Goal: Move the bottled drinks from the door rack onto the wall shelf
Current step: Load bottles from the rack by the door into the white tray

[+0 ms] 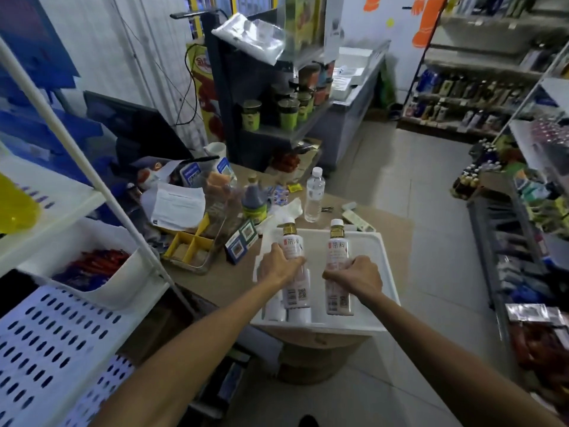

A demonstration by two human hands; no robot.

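Observation:
Two pale pink tea bottles with gold caps stand upright in a white plastic rack (374,263) on the brown counter. My left hand (277,266) grips the left bottle (294,245) around its middle. My right hand (357,274) grips the right bottle (338,248) the same way. More white bottle shapes show at the rack's near left corner (286,314), partly hidden behind the left bottle. The white perforated wall shelf (55,337) is at the lower left, with a slanted white post (92,171) in front of it.
The counter behind the rack is crowded: a clear water bottle (314,195), a dark sauce bottle (254,198), papers (178,204), a yellow divided tray (187,246). A white bin (101,275) of red packets sits on the shelf unit. Store shelves (523,211) line the right aisle.

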